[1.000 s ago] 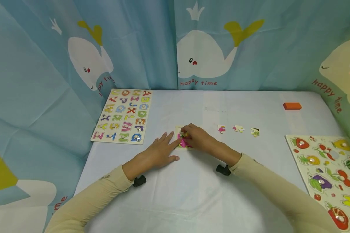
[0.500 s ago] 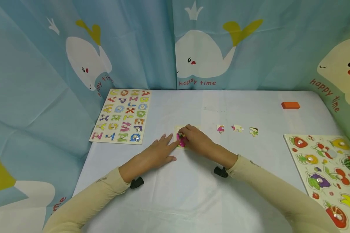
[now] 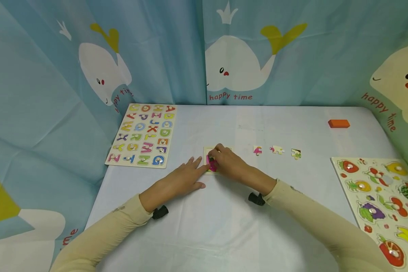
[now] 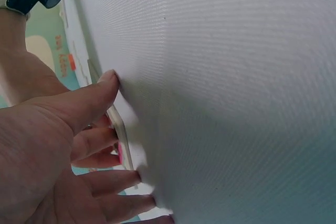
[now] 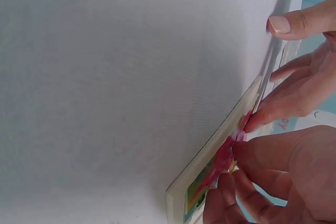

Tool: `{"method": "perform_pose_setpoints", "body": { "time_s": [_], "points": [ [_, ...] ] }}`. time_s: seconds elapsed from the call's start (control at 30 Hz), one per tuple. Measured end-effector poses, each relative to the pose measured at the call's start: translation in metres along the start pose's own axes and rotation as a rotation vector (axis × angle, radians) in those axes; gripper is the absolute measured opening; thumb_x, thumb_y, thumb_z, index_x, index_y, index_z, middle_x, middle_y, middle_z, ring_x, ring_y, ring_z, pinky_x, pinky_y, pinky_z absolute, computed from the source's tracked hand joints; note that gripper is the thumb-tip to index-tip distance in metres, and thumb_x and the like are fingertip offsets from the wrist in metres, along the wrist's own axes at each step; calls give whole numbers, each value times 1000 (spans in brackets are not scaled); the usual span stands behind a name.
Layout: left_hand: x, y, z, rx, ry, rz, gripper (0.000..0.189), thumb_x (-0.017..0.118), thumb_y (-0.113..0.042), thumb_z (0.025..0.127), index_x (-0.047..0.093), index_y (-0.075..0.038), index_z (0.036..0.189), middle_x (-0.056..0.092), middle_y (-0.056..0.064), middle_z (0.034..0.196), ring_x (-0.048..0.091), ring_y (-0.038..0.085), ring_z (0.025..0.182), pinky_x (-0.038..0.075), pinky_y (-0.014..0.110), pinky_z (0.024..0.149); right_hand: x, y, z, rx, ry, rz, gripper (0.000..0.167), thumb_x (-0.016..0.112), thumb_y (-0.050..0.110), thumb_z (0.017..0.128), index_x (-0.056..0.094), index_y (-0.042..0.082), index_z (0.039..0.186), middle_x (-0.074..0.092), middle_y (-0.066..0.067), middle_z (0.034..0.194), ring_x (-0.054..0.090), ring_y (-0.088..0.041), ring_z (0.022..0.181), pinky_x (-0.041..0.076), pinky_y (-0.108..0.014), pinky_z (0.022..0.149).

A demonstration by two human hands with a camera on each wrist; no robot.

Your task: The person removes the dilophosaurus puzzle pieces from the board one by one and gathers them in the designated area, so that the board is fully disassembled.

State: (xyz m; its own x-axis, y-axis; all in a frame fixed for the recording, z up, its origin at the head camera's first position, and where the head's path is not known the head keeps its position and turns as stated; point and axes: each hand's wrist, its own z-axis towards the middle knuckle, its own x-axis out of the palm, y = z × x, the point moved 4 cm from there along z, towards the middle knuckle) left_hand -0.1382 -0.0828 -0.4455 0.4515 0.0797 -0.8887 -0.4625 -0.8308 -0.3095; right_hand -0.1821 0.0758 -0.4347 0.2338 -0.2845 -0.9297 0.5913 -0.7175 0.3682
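Observation:
A small puzzle board (image 3: 206, 152) with a pale frame and a pink-and-green picture lies mid-table. My left hand (image 3: 181, 179) lies flat on its left with fingers spread, the index fingertip touching the picture. Over the right part of the board, my right hand (image 3: 229, 162) bends its fingers and pinches a puzzle piece against the picture. In the right wrist view, thumb and fingertips meet at a pink patch (image 5: 224, 156) inside the frame; the piece's outline is mostly hidden. Right of the board lie three loose puzzle pieces: a pink one (image 3: 257, 150), a pale one (image 3: 277, 150) and a green one (image 3: 296, 153).
An alphabet board (image 3: 141, 136) lies at the table's back left. A fruit board (image 3: 380, 204) covers the right side, with an orange block (image 3: 339, 123) farther back. Blue whale-print curtains (image 3: 187, 49) hang along the back and sides.
The right hand's fingers have shifted slightly over the board, covering a yellow spot seen earlier. My left hand stays in place, and the loose pieces have not moved.

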Motion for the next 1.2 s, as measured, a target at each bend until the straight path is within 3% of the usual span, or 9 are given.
{"method": "perform_pose_setpoints", "body": {
  "time_s": [0.2, 0.4, 0.67, 0.93, 1.2],
  "points": [
    [0, 1, -1, 2, 0, 1, 70, 66, -42, 105, 39, -17, 165, 26, 21, 173, 25, 46, 158, 33, 61, 123, 3, -5, 1, -22, -10, 61, 42, 77, -7, 90, 64, -1, 129, 59, -22, 122, 63, -32, 102, 59, -42, 96],
    [1, 1, 0, -4, 3, -9, 70, 65, -41, 105, 39, -17, 165, 24, 21, 173, 23, 46, 159, 32, 61, 123, 0, -7, -1, -70, -66, 112, 39, 78, -7, 90, 62, 2, 125, 62, -21, 113, 63, -30, 91, 59, -43, 85],
    [1, 1, -1, -8, 5, -11, 70, 66, -41, 105, 39, -18, 165, 24, 20, 173, 23, 45, 159, 31, 60, 124, -4, -6, 0, -57, -85, 97, 26, 73, -5, 94, 65, 3, 118, 65, -15, 103, 67, -25, 87, 62, -39, 79],
    [1, 1, -1, -15, 11, 10, 69, 64, -42, 106, 38, -19, 165, 23, 19, 174, 22, 44, 160, 31, 59, 124, -7, -4, 1, -4, -50, 105, 14, 70, -3, 97, 70, 2, 111, 67, -10, 98, 65, -22, 87, 62, -38, 83],
    [0, 0, -1, -15, 11, 8, 69, 63, -42, 106, 37, -19, 166, 23, 18, 174, 23, 43, 160, 31, 58, 125, -7, -7, 1, 31, -21, 165, 13, 69, -1, 98, 70, 2, 110, 68, -10, 97, 62, -21, 86, 61, -37, 84]
  ]
}}
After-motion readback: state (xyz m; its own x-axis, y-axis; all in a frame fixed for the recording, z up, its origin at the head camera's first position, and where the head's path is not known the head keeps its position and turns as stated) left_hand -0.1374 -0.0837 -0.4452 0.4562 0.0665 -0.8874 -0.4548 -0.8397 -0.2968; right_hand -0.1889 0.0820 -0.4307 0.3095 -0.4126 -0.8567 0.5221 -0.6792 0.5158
